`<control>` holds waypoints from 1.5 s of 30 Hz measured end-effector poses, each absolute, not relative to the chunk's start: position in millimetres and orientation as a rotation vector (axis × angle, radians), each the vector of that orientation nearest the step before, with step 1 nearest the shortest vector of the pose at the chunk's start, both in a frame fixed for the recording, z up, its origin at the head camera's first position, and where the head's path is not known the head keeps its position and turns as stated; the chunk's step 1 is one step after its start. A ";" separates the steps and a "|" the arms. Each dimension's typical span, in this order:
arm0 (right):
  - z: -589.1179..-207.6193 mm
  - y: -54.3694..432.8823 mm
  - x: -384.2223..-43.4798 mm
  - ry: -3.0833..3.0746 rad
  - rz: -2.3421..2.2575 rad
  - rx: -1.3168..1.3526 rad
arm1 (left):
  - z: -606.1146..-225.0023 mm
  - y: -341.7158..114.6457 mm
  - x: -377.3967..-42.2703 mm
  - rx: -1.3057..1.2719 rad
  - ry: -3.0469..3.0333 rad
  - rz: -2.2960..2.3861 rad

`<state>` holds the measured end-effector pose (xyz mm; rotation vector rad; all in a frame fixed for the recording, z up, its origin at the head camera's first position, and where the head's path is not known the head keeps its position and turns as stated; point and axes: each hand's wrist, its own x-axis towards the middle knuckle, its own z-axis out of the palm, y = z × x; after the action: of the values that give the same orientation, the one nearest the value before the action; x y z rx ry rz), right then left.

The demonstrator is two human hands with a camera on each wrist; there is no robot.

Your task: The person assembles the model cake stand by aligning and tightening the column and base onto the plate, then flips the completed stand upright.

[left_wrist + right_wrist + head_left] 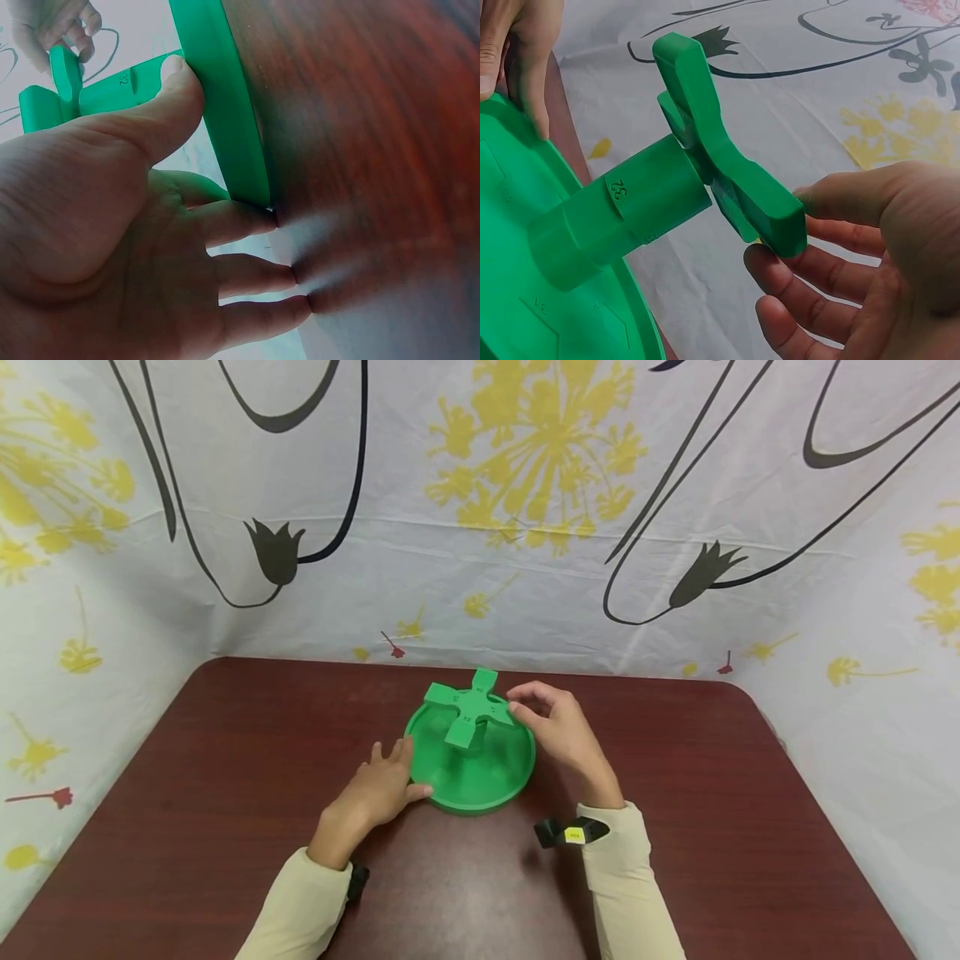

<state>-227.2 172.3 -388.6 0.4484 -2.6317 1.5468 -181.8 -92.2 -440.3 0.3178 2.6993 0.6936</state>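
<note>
Green cylindrical post (pixel 615 214), largely hidden from the head view by the cross above; raised "32" legible, other digits hard to read. Smooth four-armed green cross (pixel 470 706) — one arm pinched by the right hand (pixel 558 727) — over a round, shallow, rimmed dish (pixel 480 787) on the wood-grained surface (pixel 675 777), left hand (pixel 381 783) spread loosely against its rim.

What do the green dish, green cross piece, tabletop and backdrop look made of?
Green dish and green cross piece: likely rigid plastic, satin; uniform color, clean edges, marked surfaces.
Tabletop: wood or wood-look laminate, semi-gloss; reddish-brown streaks, pale reflections. Can't tell which.
Backdrop: thin printed sheet, low sheen, visible creases; fabric or plastic, unclear.
</note>
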 end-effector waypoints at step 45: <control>-383.7 170.5 -224.2 -2.420 1.579 0.210 | -437.8 -93.1 -181.4 0.327 2.703 0.704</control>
<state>-224.2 170.5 -383.7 0.2096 -2.4203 1.5788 -181.4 -93.1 -437.8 0.3268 2.7033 0.7039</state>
